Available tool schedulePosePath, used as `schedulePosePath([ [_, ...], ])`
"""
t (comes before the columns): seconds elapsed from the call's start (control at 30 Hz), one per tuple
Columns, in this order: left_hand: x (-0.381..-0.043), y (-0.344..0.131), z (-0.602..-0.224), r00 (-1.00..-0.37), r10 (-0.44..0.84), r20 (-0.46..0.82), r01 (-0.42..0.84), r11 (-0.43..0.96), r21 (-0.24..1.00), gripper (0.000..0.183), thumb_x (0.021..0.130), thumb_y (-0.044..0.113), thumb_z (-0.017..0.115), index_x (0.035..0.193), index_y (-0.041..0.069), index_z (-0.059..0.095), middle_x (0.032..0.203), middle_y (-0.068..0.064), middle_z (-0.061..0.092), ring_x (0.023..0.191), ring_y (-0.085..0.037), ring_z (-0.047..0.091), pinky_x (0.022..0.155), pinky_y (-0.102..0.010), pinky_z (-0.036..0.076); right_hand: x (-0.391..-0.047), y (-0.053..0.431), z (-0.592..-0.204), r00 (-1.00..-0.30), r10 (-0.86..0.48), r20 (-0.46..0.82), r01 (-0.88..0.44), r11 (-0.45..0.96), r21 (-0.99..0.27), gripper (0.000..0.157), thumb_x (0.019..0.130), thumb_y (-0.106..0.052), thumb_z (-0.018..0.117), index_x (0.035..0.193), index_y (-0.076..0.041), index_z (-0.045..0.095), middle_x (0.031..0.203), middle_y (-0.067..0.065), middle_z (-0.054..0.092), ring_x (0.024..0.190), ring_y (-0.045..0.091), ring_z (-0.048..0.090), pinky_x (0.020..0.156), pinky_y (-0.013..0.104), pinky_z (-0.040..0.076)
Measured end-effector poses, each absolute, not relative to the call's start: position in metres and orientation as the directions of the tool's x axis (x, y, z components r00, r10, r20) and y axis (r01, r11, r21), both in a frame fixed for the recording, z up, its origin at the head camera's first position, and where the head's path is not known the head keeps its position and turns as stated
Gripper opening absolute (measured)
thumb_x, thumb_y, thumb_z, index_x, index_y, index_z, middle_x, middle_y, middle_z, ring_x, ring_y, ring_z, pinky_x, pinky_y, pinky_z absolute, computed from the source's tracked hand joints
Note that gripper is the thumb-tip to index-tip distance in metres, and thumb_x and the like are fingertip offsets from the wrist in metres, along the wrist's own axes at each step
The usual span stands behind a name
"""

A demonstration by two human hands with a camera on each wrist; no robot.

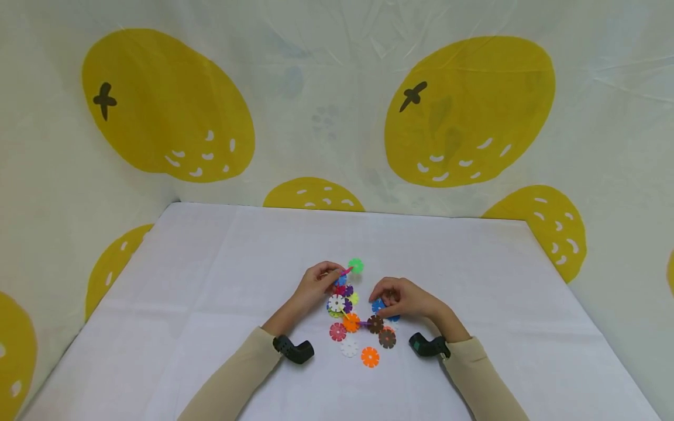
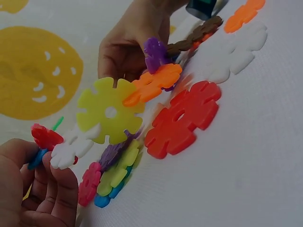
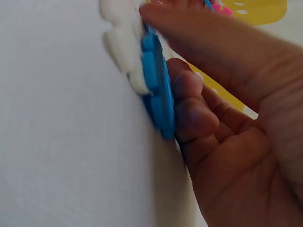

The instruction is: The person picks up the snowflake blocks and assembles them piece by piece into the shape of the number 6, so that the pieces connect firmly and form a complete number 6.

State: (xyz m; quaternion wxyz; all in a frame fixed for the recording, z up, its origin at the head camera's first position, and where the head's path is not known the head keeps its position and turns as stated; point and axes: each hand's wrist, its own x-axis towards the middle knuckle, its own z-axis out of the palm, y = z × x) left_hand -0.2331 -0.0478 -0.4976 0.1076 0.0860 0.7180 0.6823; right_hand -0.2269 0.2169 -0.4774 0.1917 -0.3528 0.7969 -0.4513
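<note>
My left hand [image 1: 317,282] pinches a blue notched disc [image 2: 36,160] between thumb and fingers. Joined to it is a chain of slotted plastic flower discs: a red one [image 2: 46,137], a green one [image 1: 356,266], a white one [image 1: 336,303], a yellow one [image 2: 110,111] and an orange one [image 1: 351,322]. A purple disc [image 2: 155,54] links the orange one to a brown one [image 1: 375,324]. Low over the table, my right hand [image 1: 408,297] has curled fingers and thumb around a blue disc [image 1: 378,305]; a white disc [image 3: 123,47] lies against it.
Loose on the white tabletop [image 1: 253,251] lie a red disc [image 1: 338,332], a white disc [image 1: 349,348], an orange disc [image 1: 370,357] and a second brown disc [image 1: 387,337]. Under the chain are purple, pink and yellow discs. A patterned curtain [image 1: 326,134] hangs behind the table.
</note>
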Motion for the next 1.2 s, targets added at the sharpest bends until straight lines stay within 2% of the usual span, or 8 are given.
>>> schedulePosePath([
  [0.1,-0.233,-0.047,-0.499,-0.964,0.266,-0.028,-0.023,0.025,0.999,0.025,0.099,0.014,0.058,0.113,-0.006,0.061,0.085,-0.003,0.060,0.062,-0.009,0.052,0.057,-0.018,0.047,-0.226,0.218,-0.477,-0.698,-0.716,0.019,-0.392,0.360,-0.847,0.029,0.079,-0.005,0.080,0.106,0.000,0.069,0.092,0.015,0.058,0.068,0.026,0.047,0.058,0.017,0.038],
  [0.37,-0.232,-0.047,-0.498,-0.956,0.292,-0.040,-0.054,-0.039,0.998,0.022,0.098,0.012,0.059,0.112,-0.005,0.059,0.079,-0.001,0.059,0.053,-0.008,0.049,0.050,-0.019,0.042,-0.222,0.218,-0.473,-0.771,-0.635,-0.035,-0.336,0.453,-0.826,0.023,0.078,-0.005,0.081,0.099,-0.003,0.071,0.092,0.012,0.061,0.073,0.025,0.048,0.061,0.017,0.039],
  [0.5,-0.232,-0.048,-0.498,-0.951,0.308,-0.040,-0.054,-0.035,0.998,0.024,0.098,0.012,0.058,0.116,-0.004,0.059,0.084,-0.001,0.061,0.055,-0.009,0.050,0.051,-0.019,0.043,-0.222,0.215,-0.472,-0.777,-0.628,-0.039,-0.341,0.472,-0.813,0.027,0.078,0.000,0.079,0.104,0.003,0.069,0.092,0.016,0.064,0.074,0.032,0.048,0.062,0.017,0.038],
  [0.6,-0.233,-0.048,-0.499,-0.948,0.315,-0.039,-0.045,-0.010,0.999,0.027,0.099,0.014,0.057,0.119,-0.004,0.060,0.082,0.000,0.060,0.055,-0.009,0.050,0.052,-0.019,0.044,-0.222,0.215,-0.474,-0.776,-0.630,-0.035,-0.342,0.468,-0.815,0.028,0.078,0.004,0.077,0.105,0.007,0.068,0.094,0.021,0.064,0.074,0.035,0.046,0.062,0.017,0.037],
  [0.77,-0.234,-0.049,-0.499,-0.947,0.319,-0.035,-0.023,0.041,0.999,0.032,0.099,0.019,0.058,0.118,-0.006,0.064,0.073,0.003,0.059,0.054,-0.007,0.050,0.055,-0.019,0.045,-0.224,0.217,-0.475,-0.767,-0.641,-0.021,-0.340,0.435,-0.834,0.019,0.079,0.001,0.078,0.097,0.002,0.070,0.088,0.016,0.060,0.073,0.025,0.047,0.063,0.017,0.037],
  [0.9,-0.234,-0.050,-0.499,-0.944,0.327,-0.036,-0.024,0.042,0.999,0.031,0.097,0.018,0.061,0.116,-0.006,0.065,0.075,0.004,0.062,0.057,-0.006,0.054,0.057,-0.018,0.047,-0.227,0.222,-0.477,-0.780,-0.626,-0.013,-0.317,0.413,-0.854,0.015,0.081,-0.007,0.079,0.093,-0.006,0.069,0.082,0.009,0.060,0.071,0.017,0.049,0.062,0.019,0.039],
  [1.07,-0.234,-0.051,-0.498,-0.935,0.351,-0.056,-0.055,0.013,0.998,0.030,0.095,0.015,0.064,0.116,-0.006,0.065,0.080,0.001,0.066,0.060,-0.007,0.056,0.059,-0.017,0.049,-0.230,0.225,-0.480,-0.851,-0.526,0.007,-0.262,0.413,-0.872,0.016,0.083,-0.013,0.078,0.096,-0.008,0.071,0.085,0.005,0.064,0.072,0.014,0.054,0.064,0.020,0.045],
  [1.2,-0.235,-0.052,-0.498,-0.930,0.362,-0.061,-0.060,0.016,0.998,0.030,0.096,0.014,0.063,0.118,-0.006,0.065,0.082,0.000,0.066,0.061,-0.008,0.055,0.059,-0.017,0.048,-0.231,0.225,-0.479,-0.903,-0.426,0.058,-0.241,0.389,-0.889,0.018,0.085,-0.012,0.076,0.100,-0.004,0.070,0.094,0.009,0.068,0.075,0.013,0.060,0.065,0.022,0.051],
])
